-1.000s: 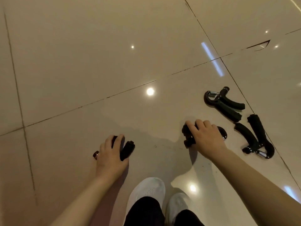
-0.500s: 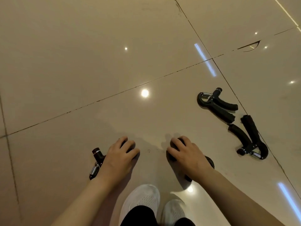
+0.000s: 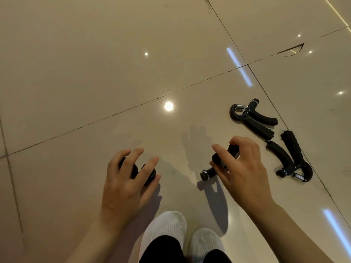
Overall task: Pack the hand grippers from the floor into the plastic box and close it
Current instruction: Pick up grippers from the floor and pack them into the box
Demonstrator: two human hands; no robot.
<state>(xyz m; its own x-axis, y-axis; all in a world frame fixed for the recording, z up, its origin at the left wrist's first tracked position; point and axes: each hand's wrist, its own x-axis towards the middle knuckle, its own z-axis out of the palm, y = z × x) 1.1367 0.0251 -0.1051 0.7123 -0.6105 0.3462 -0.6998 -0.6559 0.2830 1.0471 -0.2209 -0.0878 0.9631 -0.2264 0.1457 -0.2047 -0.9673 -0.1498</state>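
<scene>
Each of the hands grips one black hand gripper, the left hand (image 3: 125, 186) curled over one (image 3: 141, 172) and the right hand (image 3: 245, 171) pinching another (image 3: 218, 164), likely to carry a pair per trip, while two more (image 3: 252, 118) (image 3: 292, 158) lie on the floor (image 3: 95, 73); no plastic box is in view.

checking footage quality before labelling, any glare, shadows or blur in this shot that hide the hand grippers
Head view: the glossy floor mirrors ceiling lights as bright dots and streaks, none over a gripper; soft shadows fall beyond and below both hands; the two loose grippers read sharp; the left hand and right hand hide most of the grippers they hold; straight tile seams bow slightly.
</scene>
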